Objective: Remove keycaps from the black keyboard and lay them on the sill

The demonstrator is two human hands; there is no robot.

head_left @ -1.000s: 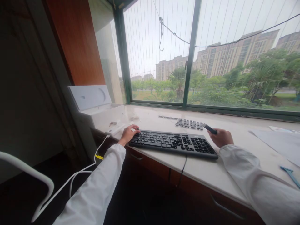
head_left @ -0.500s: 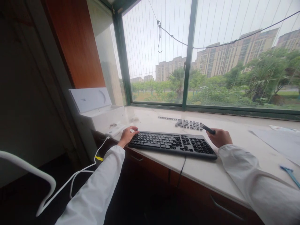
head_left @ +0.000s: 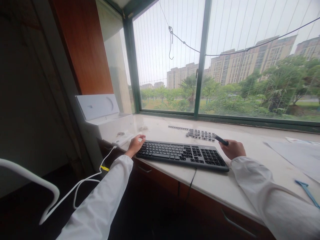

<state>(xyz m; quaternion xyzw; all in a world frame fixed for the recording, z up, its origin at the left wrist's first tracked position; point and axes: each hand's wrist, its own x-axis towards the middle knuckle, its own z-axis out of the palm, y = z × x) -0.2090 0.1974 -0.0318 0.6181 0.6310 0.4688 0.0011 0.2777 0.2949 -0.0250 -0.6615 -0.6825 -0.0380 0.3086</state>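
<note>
A black full-size keyboard point(head_left: 181, 155) lies on the pale countertop, with letter keys fitted on its left part and many bare key sockets on its right part. My left hand point(head_left: 136, 145) is at its upper left corner, thumb and fingers closed around that end. In my right hand point(head_left: 233, 149) is a black-handled brush point(head_left: 221, 139), held just beyond the keyboard's right end; its tip points left toward the loose keycaps. Those loose keycaps point(head_left: 201, 134) are laid out in rows behind the keyboard, with a thin line of more keycaps point(head_left: 178, 127) to their left.
An open white box point(head_left: 98, 110) stands at the left end of the countertop point(head_left: 252, 140). White cables point(head_left: 86, 180) hang past the left edge. On the right are papers point(head_left: 295, 153) and a blue tool point(head_left: 307, 191). Windows point(head_left: 170, 100) border the back.
The view has shifted slightly. Both hands keep nearly the same places, the left at the keyboard's corner and the right with the brush near the loose keycaps.
</note>
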